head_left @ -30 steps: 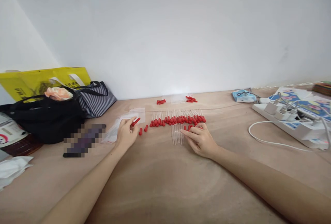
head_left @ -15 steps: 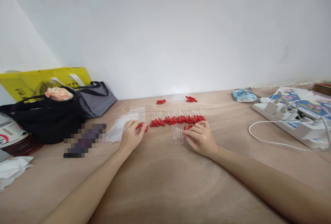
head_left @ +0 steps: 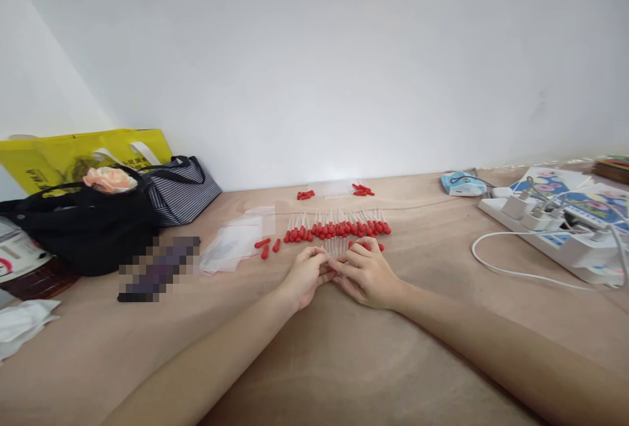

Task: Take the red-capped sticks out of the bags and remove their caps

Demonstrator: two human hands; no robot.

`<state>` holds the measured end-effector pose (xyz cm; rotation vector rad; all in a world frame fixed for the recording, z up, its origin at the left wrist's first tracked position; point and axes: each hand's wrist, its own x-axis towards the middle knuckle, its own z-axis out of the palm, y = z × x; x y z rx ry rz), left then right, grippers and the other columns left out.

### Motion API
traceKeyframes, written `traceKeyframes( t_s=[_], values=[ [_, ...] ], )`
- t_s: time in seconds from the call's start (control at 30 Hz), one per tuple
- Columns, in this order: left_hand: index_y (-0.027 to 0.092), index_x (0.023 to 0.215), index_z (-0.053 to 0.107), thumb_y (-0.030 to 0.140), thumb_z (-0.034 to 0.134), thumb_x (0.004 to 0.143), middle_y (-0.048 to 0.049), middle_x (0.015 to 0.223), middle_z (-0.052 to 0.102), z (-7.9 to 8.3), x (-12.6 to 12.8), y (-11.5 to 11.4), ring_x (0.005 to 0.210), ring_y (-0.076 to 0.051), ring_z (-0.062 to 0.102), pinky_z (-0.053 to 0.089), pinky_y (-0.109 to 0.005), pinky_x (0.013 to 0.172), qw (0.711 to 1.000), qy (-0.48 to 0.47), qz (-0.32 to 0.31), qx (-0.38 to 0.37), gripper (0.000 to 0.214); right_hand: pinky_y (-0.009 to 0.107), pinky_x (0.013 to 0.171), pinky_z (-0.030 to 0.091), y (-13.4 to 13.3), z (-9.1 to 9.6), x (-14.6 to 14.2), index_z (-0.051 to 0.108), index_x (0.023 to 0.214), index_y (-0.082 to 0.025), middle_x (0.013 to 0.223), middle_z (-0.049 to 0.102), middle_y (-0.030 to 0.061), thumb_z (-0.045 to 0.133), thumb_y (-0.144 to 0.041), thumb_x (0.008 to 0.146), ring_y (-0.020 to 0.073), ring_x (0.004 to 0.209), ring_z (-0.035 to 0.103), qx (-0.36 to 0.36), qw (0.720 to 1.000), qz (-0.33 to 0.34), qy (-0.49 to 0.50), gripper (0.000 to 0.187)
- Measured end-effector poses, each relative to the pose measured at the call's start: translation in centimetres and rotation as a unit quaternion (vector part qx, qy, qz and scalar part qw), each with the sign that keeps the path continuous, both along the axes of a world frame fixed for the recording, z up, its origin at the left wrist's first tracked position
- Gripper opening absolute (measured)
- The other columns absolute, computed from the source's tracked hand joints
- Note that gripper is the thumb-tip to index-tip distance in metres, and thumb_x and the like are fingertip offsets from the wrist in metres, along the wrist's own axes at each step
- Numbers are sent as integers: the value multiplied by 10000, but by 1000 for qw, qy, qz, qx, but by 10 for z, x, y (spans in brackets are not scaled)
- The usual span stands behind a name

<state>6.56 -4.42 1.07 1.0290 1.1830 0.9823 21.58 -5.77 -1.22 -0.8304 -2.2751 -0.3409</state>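
My left hand point(head_left: 307, 276) and my right hand point(head_left: 367, 274) meet at the fingertips near the table's middle, both closed in a pinch. Fingers cover whatever is between them; half a second ago a thin glass dropper tube was in the right one. Just behind the fingers lies a row of bare glass tubes point(head_left: 336, 245). Beyond it stretches a long row of droppers with red rubber bulbs point(head_left: 339, 228). Loose red bulbs point(head_left: 265, 252) lie left of my left hand, and more red bulbs point(head_left: 381, 248) are partly hidden behind my right hand.
Clear plastic bags point(head_left: 236, 242) lie at left, near a pixelated dark object point(head_left: 160, 269). Black bag point(head_left: 98, 236), striped bag point(head_left: 179, 190) and yellow bag point(head_left: 49, 157) stand far left. On the right are a power strip point(head_left: 550, 236) with cables and a blue mask point(head_left: 462, 183).
My left hand has moved right, away from the loose red bulbs, to meet my right hand. My right hand has shifted slightly left and towards me; the tube in it is now hidden.
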Motion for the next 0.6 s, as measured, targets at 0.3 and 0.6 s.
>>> traceKeyframes(
  t_s=[0.3,0.6],
  values=[
    [176,736,413,100,558,675,68,525,482,4,-21,44,415,-75,521,446,-194,424,975,210,-24,69,175,375,817,239,0,1,13,602,956,-230,837,605,21,499,-260,777,146,772,472,4,999,-11,42,210],
    [163,743,503,219,628,672,26,616,581,-11,-24,52,425,-86,556,440,-200,453,943,306,-37,125,154,365,785,219,6,-5,22,661,787,-244,656,567,4,564,-461,726,140,703,429,-39,997,-66,30,246]
  ],
)
